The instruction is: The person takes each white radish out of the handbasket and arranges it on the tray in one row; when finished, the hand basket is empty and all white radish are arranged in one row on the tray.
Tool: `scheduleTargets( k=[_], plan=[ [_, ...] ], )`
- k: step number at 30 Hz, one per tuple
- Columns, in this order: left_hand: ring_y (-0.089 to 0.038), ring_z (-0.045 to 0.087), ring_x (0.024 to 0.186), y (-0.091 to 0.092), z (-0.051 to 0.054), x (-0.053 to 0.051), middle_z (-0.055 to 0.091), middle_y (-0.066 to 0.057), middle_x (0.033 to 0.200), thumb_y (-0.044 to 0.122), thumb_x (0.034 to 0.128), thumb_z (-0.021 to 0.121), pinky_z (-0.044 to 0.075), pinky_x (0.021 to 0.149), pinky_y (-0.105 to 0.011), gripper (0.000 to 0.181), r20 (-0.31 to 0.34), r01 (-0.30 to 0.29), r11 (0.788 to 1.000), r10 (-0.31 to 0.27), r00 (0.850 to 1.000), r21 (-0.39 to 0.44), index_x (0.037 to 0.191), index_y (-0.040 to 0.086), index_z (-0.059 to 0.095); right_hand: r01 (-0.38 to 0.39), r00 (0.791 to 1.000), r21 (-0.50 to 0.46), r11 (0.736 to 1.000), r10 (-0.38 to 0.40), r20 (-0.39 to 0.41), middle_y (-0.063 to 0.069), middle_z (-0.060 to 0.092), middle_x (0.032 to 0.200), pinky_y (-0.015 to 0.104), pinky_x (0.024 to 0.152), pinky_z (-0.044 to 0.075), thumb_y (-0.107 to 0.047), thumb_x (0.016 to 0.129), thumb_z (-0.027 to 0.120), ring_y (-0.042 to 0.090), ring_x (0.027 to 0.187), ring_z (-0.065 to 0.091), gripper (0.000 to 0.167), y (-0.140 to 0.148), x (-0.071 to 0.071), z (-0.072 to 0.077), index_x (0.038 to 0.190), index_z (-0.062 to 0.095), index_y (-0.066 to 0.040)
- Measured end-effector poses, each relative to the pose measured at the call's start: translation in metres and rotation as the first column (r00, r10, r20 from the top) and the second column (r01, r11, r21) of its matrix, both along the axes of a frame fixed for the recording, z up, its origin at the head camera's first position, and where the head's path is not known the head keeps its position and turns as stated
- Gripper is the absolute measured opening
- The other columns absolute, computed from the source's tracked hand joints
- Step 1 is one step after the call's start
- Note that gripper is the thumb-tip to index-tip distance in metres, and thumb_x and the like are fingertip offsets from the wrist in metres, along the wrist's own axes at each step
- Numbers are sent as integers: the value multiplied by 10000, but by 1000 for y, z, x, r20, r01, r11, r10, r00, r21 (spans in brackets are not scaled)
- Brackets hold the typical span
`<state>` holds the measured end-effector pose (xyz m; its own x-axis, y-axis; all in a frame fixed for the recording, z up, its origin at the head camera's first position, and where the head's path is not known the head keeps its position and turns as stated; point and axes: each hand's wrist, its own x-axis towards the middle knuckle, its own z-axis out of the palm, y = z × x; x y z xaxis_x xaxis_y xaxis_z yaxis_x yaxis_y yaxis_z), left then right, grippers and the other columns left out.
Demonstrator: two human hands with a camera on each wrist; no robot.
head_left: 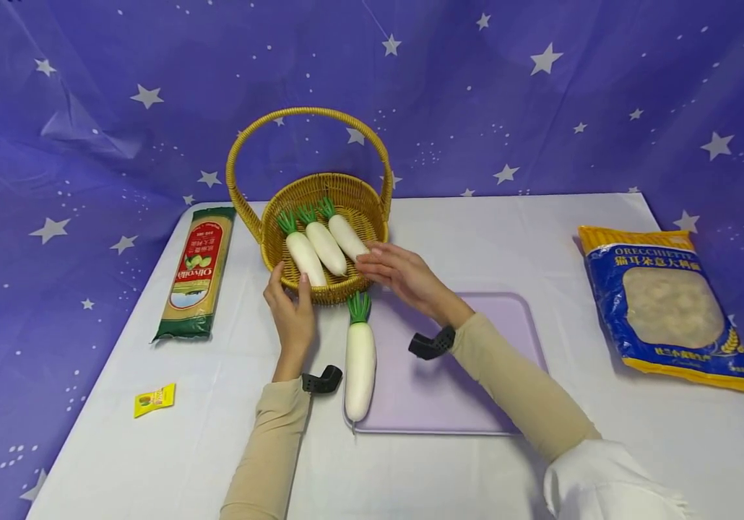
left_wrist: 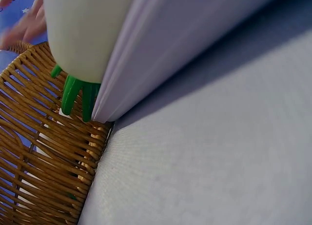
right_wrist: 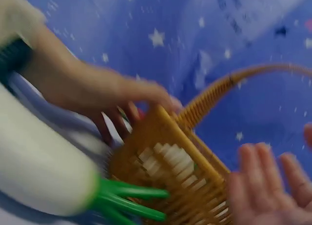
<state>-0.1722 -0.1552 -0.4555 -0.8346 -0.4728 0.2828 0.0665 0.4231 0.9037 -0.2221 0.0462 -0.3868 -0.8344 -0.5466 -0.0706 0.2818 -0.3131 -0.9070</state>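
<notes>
My left hand [head_left: 292, 318] holds the front-left rim of a wicker basket [head_left: 331, 295], with thumb and fingers spread around it. The basket has a tall arched handle and contains three white radishes [head_left: 325, 248] with green tops. Over the basket's right front rim, my right hand [head_left: 411, 280] stretches its fingers near the rightmost radish. Whether they touch it, I cannot tell. Another, larger white radish [head_left: 361, 368] lies along the left edge of a lilac tray [head_left: 450, 390], its green top towards the basket. The right wrist view is blurred.
A red and green pasta packet [head_left: 195, 274] lies left of the basket. Nearer the front left is a small yellow wrapped packet [head_left: 154, 399]. A blue and yellow orecchiette bag [head_left: 667, 307] rests at the right. Behind the table hangs a purple star-patterned cloth [head_left: 476, 94].
</notes>
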Motion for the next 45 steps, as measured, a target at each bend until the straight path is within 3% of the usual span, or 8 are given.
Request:
scheduleTargets(
  k=[7, 16, 19, 25, 31, 37, 40, 45],
  plan=[
    [-309, 397, 1102, 2, -1, 2, 283, -185, 1337, 451, 912, 447, 340, 912, -445, 561, 19, -2, 1000, 2, 1000, 3, 1386, 196, 291, 114, 993, -64, 991, -114, 7, 201, 385, 1399, 401, 1067, 305, -195, 960, 439, 271, 1270, 421, 456, -32, -50, 10, 1389, 338, -83],
    [-275, 385, 1119, 2, -3, 3, 290, -184, 1331, 465, 920, 418, 333, 930, -450, 546, 25, 7, 1000, -7, 1000, -3, 1384, 212, 284, 277, 959, 200, 940, -258, -117, 139, 420, 1371, 448, 1031, 340, -164, 898, 558, 272, 1246, 434, 501, -58, -78, 9, 1365, 383, -124],
    [-275, 388, 1106, 2, -3, 2, 291, -187, 1330, 462, 919, 424, 336, 922, -447, 550, 22, 7, 1000, -6, 1000, -1, 1386, 210, 282, 298, 947, 383, 874, -219, -236, 130, 337, 1425, 416, 995, 379, -162, 880, 579, 280, 1233, 426, 579, -63, -80, 7, 1397, 318, -149],
    [-281, 387, 1098, 2, -2, 0, 293, -200, 1323, 446, 921, 430, 338, 918, -445, 553, 8, 8, 1000, -8, 1000, -6, 1389, 191, 280, 287, 927, 728, 622, 11, -375, 185, 153, 1482, 442, 1011, 351, -209, 845, 612, 323, 1298, 328, 807, -67, -79, 5, 1457, 88, -172],
    [-287, 387, 1120, 3, -1, 0, 291, -189, 1335, 445, 923, 425, 337, 930, -449, 550, 8, 8, 1000, -8, 1000, -15, 1388, 188, 283, 187, 962, 796, 576, 57, -267, 255, -41, 1493, 367, 762, 453, -107, 803, 642, 390, 1208, 414, 966, -68, -80, 10, 1454, -63, -216],
    [-290, 385, 1157, 2, 0, 0, 291, -165, 1341, 453, 921, 425, 333, 945, -459, 532, 18, -8, 1000, 8, 1000, -21, 1381, 224, 288, 74, 983, 879, 472, 114, -145, 301, -99, 1472, 277, 536, 368, -48, 779, 647, 284, 907, 554, 1080, -71, -82, 14, 1428, -187, -269],
    [-292, 398, 1127, 1, 0, 0, 304, -174, 1329, 443, 921, 431, 338, 928, -448, 533, 9, -9, 1000, 10, 1000, -27, 1379, 203, 299, 65, 980, 875, 480, 132, -146, 275, -16, 1489, 286, 590, 382, -28, 774, 638, 322, 1123, 484, 1047, -70, -82, 16, 1446, -135, -243],
    [-282, 406, 1093, 0, 0, -1, 312, -185, 1313, 426, 922, 440, 341, 909, -432, 524, -2, -11, 999, 11, 1000, -35, 1376, 206, 302, -3, 978, 788, 615, 167, -126, 116, 148, 1508, 346, 791, 437, 22, 786, 578, 297, 1328, 263, 874, -66, -83, 18, 1466, 77, -203]
  ],
)
